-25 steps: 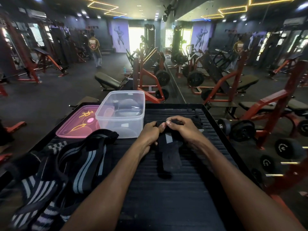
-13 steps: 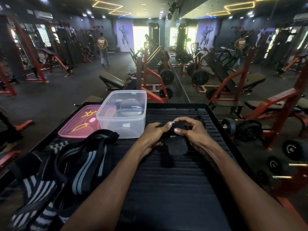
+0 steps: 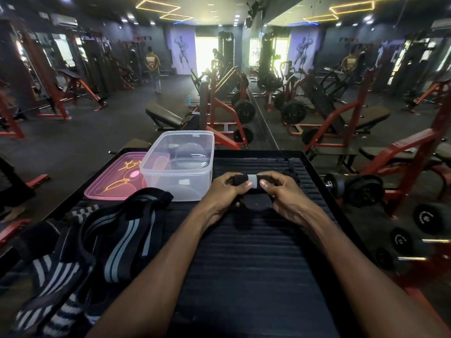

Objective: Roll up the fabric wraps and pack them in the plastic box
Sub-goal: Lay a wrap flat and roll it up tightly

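Both forearms reach forward over the black ribbed surface (image 3: pixel 256 252). The left hand (image 3: pixel 223 192) and right hand (image 3: pixel 284 195) face each other, fingers and thumbs curled round the ends of a black fabric wrap (image 3: pixel 246 184) rolled between them. The clear plastic box (image 3: pixel 179 167) stands just left of the hands, with striped wraps (image 3: pixel 117 240) heaped nearer on the left.

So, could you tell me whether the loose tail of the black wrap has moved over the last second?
Yes. The black wrap has been rolled up; its tail, which trailed toward the person across the ribbed mat, is now mostly drawn in between the left hand and right hand.
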A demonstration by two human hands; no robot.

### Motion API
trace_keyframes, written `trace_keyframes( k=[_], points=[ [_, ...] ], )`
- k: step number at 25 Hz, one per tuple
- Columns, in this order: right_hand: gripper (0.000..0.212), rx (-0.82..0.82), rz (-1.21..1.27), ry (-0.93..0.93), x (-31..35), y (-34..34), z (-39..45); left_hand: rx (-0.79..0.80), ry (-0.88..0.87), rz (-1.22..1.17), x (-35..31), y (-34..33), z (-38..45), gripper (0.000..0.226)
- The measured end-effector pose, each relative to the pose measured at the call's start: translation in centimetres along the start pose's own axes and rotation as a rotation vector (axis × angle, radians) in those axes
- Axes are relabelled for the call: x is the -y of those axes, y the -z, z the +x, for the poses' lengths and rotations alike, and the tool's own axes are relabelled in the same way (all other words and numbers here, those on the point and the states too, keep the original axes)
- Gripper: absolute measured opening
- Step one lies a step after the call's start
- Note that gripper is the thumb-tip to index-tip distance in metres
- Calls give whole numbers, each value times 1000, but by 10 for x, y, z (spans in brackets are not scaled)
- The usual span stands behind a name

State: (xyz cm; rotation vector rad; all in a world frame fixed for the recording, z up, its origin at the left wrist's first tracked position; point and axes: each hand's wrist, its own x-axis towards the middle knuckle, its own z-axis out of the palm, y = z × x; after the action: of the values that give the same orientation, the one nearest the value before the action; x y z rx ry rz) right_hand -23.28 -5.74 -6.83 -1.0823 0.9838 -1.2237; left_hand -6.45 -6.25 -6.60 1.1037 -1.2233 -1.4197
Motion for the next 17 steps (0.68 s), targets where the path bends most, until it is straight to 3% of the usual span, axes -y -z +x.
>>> trace_keyframes(
  k=[2, 5, 8, 10, 14, 17],
  points=[
    [24, 9, -46, 31, 0, 0, -1, -5, 56, -32, 1, -2, 0, 27],
    [25, 31, -39, 38, 2, -2, -1, -74, -51, 51, 3, -4, 2, 9],
    [8, 38, 31, -100, 5, -4, -4, -47, -172, 133, 3, -1, 2, 24],
    [10, 41, 9, -134, 2, -4, -3, -21, -220, 212, 4, -1, 1, 29],
    [16, 21, -14, -19, -2, 0, 0, 1, -19, 159, 5, -4, 0, 28],
    [28, 28, -70, 31, -1, -3, -2, -43, 7, 134, 6, -5, 3, 33]
  ],
)
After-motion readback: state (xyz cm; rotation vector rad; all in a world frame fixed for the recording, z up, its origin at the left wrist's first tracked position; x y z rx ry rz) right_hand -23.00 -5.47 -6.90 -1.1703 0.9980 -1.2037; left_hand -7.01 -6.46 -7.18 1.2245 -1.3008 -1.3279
